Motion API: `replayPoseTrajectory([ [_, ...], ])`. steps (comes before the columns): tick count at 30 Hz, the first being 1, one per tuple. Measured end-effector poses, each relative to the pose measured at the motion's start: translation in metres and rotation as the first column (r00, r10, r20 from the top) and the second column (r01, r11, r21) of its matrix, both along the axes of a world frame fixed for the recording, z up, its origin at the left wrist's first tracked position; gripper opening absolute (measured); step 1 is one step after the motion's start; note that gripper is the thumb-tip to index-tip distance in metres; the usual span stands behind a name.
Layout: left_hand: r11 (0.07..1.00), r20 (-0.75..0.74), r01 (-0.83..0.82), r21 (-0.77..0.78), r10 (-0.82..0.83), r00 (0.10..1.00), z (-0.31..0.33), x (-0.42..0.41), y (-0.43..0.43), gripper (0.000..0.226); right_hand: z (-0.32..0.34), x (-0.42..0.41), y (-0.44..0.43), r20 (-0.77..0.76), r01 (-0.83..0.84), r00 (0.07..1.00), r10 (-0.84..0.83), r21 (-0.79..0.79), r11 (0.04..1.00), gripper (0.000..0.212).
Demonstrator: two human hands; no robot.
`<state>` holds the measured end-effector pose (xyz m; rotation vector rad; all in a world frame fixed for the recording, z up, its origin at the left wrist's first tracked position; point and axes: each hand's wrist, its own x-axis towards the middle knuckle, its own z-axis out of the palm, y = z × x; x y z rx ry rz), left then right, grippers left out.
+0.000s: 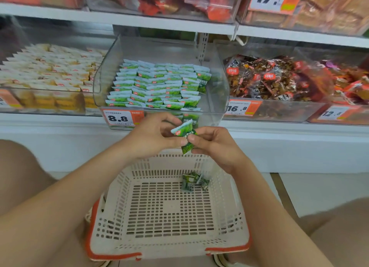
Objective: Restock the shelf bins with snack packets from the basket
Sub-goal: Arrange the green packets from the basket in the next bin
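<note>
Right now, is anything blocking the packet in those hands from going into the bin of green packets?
Nothing loose. The packet, pinched by the left hand and right hand, sits just below the clear front wall of the bin, whose top is open.

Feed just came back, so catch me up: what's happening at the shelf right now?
A person's left hand and right hand together pinch green snack packets above the white basket, just in front of the clear bin tagged 8.8. That bin already holds stacked rows of the same green packets. A few loose packets lie in the basket's far corner.
</note>
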<state>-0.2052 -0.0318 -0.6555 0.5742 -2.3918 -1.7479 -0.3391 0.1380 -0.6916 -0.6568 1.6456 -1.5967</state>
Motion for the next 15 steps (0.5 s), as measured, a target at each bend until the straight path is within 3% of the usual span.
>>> replayPoseTrajectory([
  [3, 0.991, -0.038, -0.076, 0.108, 0.080, 0.996, 0.005, -0.001, 0.002, 0.040, 0.000, 0.003, -0.004, 0.059, 0.072, 0.996, -0.068, -0.069, 0.995, 0.012],
  [5, 0.979, -0.059, -0.093, 0.184, 0.106, 0.993, 0.006, -0.001, 0.003, 0.040, -0.002, 0.004, -0.007, 0.085, 0.105, 0.992, -0.098, -0.091, 0.990, 0.022],
  [8, 0.988, -0.068, -0.091, 0.126, 0.101, 0.993, 0.010, -0.002, 0.001, 0.037, 0.003, 0.004, -0.010, 0.048, 0.108, 0.993, -0.104, -0.072, 0.992, 0.041],
  [12, 0.996, -0.123, -0.068, -0.055, 0.061, 0.991, 0.017, -0.006, -0.002, 0.028, 0.023, 0.001, -0.014, -0.168, 0.054, 0.984, -0.050, 0.018, 0.998, 0.062],
  [15, 0.979, -0.232, -0.120, -0.163, 0.080, 0.969, 0.025, -0.011, -0.003, 0.022, 0.043, 0.000, -0.018, -0.461, 0.135, 0.880, -0.114, 0.013, 0.991, 0.050],
])
